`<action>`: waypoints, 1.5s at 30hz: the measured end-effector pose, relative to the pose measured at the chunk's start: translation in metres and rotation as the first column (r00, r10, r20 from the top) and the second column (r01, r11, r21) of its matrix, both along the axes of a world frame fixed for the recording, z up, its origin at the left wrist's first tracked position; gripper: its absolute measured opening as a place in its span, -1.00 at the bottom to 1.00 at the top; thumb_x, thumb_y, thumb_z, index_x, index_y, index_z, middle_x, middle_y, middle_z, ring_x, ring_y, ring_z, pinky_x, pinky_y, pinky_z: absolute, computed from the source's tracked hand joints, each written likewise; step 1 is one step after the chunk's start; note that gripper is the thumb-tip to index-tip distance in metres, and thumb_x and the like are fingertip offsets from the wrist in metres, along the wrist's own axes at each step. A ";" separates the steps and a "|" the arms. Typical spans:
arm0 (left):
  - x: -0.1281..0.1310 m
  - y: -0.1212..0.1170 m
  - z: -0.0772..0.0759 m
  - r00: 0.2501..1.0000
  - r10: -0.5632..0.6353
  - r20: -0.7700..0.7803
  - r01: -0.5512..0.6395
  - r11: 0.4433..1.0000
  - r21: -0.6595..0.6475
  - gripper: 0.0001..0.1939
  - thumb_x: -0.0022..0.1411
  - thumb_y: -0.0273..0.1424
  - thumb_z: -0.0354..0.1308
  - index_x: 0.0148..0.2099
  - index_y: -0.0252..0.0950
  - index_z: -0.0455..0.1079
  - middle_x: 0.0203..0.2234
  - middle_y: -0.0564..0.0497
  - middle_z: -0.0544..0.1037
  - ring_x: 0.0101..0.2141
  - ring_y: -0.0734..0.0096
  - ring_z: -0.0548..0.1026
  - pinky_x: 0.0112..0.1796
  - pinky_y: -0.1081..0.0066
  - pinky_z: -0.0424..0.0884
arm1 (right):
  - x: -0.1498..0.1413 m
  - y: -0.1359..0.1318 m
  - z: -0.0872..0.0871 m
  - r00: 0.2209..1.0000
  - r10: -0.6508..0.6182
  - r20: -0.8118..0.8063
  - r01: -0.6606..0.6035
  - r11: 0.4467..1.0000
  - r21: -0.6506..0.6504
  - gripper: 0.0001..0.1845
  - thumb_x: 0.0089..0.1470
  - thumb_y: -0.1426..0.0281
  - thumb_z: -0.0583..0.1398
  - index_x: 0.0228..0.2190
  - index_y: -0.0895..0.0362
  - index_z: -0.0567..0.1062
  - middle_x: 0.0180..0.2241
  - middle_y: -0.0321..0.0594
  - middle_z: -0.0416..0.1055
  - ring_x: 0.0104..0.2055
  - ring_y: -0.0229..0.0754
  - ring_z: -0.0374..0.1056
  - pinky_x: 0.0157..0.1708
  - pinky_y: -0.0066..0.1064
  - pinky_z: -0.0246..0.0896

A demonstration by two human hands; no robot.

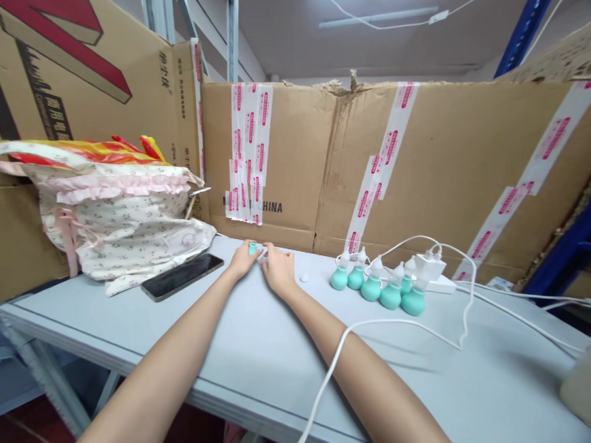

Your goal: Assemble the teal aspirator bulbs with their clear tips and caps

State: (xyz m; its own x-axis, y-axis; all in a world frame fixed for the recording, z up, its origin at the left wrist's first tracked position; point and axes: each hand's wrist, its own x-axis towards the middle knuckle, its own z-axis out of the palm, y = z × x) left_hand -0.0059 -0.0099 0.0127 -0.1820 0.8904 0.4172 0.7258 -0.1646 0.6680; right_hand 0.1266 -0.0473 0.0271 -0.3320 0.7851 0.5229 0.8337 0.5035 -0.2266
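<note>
At the far middle of the table, my left hand (243, 260) is closed around a small teal piece (252, 248), mostly hidden by the fingers. My right hand (278, 269) is right beside it, fingers bent and pinched at a small clear piece (263, 253) between the two hands. Whether the clear and teal pieces are joined, I cannot tell. Just right of my right hand lies a small white cap-like piece (303, 277). Farther right stand several teal squeeze bulbs with clear nozzles (390, 293), upright in a cluster.
A black phone (182, 276) lies left of my hands, beside a floral cloth bag (124, 214). A white charger (429, 266) sits behind the bulbs; its white cable (342, 344) loops across my right forearm. Cardboard (293, 156) walls the back edge. A pale container (585, 378) stands far right.
</note>
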 end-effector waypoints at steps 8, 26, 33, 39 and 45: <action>0.000 -0.004 0.003 1.000 -0.015 0.023 0.015 1.000 -0.015 -0.70 0.09 -0.41 0.06 -0.09 -0.33 0.25 -0.23 -0.07 0.47 -0.21 0.34 0.42 -0.17 0.41 0.28 | -0.001 -0.002 -0.002 0.996 -0.045 0.080 0.047 0.999 -0.020 -0.62 0.04 0.61 -0.02 -0.07 0.18 0.17 -0.23 -0.09 0.44 -0.17 -0.12 0.33 -0.16 -0.26 -0.12; -0.009 0.005 -0.004 0.985 -0.098 0.140 0.093 0.995 0.041 -0.68 0.14 -0.15 -0.01 -0.18 -0.27 0.29 -0.27 -0.05 0.49 -0.22 0.28 0.41 -0.15 0.32 0.27 | 0.026 0.006 0.061 0.793 0.045 0.608 0.255 0.881 -0.398 -0.66 -0.17 0.23 0.31 -0.27 0.04 0.50 -0.11 -0.09 0.42 -0.01 -0.04 0.28 0.00 -0.19 -0.08; -0.015 0.008 -0.005 0.983 -0.079 0.168 0.073 0.996 0.040 -0.64 0.15 -0.11 -0.05 -0.17 -0.27 0.29 -0.31 -0.05 0.51 -0.22 0.29 0.41 -0.14 0.31 0.26 | 0.031 0.008 0.045 0.846 0.033 0.532 0.188 0.916 -0.354 -0.78 -0.03 0.30 0.22 -0.28 0.08 0.51 -0.12 -0.06 0.42 -0.05 -0.05 0.31 -0.02 -0.18 -0.11; -0.008 0.001 0.004 0.993 -0.120 0.005 0.118 0.979 0.169 -0.64 0.10 -0.10 0.05 -0.15 -0.21 0.37 -0.18 -0.02 0.46 -0.11 0.27 0.34 -0.04 0.27 0.18 | 0.032 0.012 0.036 0.907 0.046 0.419 0.095 0.946 -0.310 -0.86 0.00 0.39 0.17 -0.35 0.02 0.52 -0.24 -0.22 0.48 -0.13 -0.16 0.34 -0.05 -0.24 -0.13; -0.001 -0.011 0.013 0.943 -0.083 -0.323 0.139 0.978 0.155 -0.80 0.02 -0.13 0.18 -0.32 -0.07 0.49 -0.09 0.06 0.40 -0.01 0.14 0.21 0.06 0.04 -0.06 | 0.027 0.017 0.022 0.953 -0.020 0.303 0.087 0.974 -0.209 -0.85 0.03 0.36 0.13 -0.36 0.03 0.51 -0.27 -0.20 0.48 -0.15 -0.13 0.31 -0.09 -0.22 -0.14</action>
State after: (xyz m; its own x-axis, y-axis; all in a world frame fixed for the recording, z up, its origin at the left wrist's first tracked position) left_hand -0.0073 -0.0206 0.0257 0.0788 0.8060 0.5867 0.8640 -0.3488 0.3632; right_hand 0.1536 -0.0304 0.0490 -0.4005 0.8891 0.2215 0.9040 0.4229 -0.0630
